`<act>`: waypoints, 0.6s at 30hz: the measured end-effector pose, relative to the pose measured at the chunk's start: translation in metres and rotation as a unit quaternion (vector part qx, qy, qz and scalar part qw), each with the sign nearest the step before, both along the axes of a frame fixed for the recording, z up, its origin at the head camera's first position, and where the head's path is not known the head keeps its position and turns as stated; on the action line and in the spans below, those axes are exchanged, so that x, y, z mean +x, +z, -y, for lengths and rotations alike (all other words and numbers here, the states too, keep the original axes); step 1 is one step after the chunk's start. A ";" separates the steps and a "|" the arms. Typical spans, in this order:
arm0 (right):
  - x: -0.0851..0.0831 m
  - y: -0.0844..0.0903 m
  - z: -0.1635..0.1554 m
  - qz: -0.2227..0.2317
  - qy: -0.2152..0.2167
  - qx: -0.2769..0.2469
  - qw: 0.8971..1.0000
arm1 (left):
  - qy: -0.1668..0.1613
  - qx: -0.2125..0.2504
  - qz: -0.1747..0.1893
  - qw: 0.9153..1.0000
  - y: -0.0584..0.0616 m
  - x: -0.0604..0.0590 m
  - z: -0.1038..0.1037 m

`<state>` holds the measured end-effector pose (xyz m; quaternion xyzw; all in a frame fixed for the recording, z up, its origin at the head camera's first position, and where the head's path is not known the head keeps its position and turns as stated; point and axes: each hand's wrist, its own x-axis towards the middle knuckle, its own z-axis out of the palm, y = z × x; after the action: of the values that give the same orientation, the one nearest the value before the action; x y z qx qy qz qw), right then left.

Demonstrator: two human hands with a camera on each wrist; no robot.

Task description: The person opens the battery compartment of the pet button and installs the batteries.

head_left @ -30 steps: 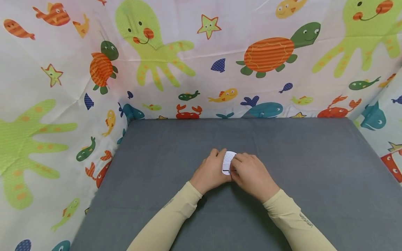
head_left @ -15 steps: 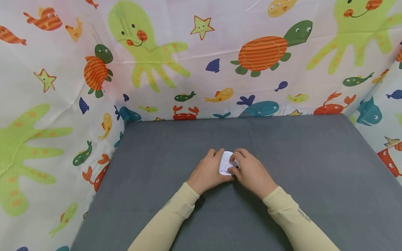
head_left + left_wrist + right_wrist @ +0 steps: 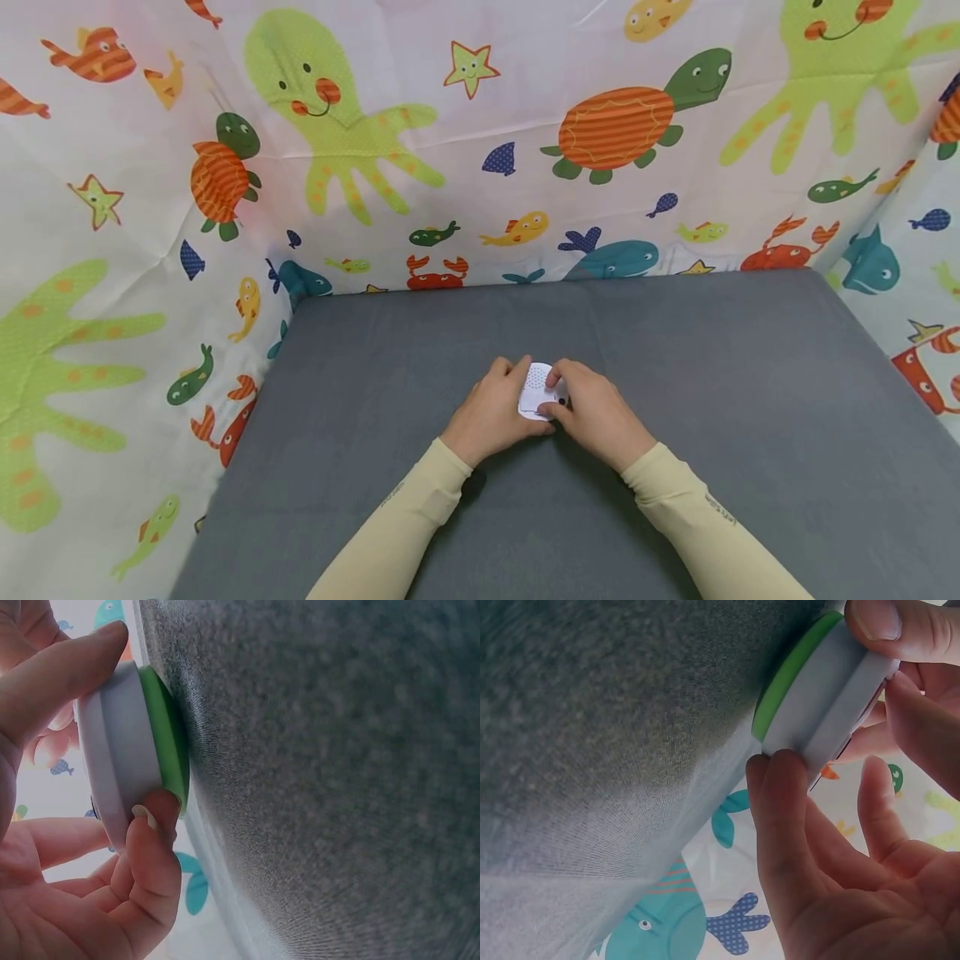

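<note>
Nearest, two cream sleeves point(image 3: 420, 517) reaching in from the near edge. Beyond them, left hand point(image 3: 495, 410) and right hand point(image 3: 600, 414) meeting around a small white gadget point(image 3: 537, 390) with a green base point(image 3: 166, 735), resting on the grey table point(image 3: 750, 400) near its middle. Left thumb and fingers point(image 3: 150, 855) pinching the rim; right fingers point(image 3: 780, 817) curled round the opposite rim. Bare grey surface open on both sides and behind, well clear to the far edge. Farthest, a sea-animal curtain point(image 3: 480, 133) closing in back and sides.
</note>
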<state>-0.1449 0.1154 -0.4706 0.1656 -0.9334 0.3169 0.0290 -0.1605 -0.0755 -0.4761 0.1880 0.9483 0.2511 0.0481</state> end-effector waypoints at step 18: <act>-0.010 0.005 -0.023 0.089 0.073 0.012 0.993 | -0.006 0.008 0.052 0.999 0.006 -0.001 0.008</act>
<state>-0.1551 0.1386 -0.4659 0.2049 -0.9213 0.3206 -0.0797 -0.1610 -0.0835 -0.4696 0.1809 0.9415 0.2674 0.0972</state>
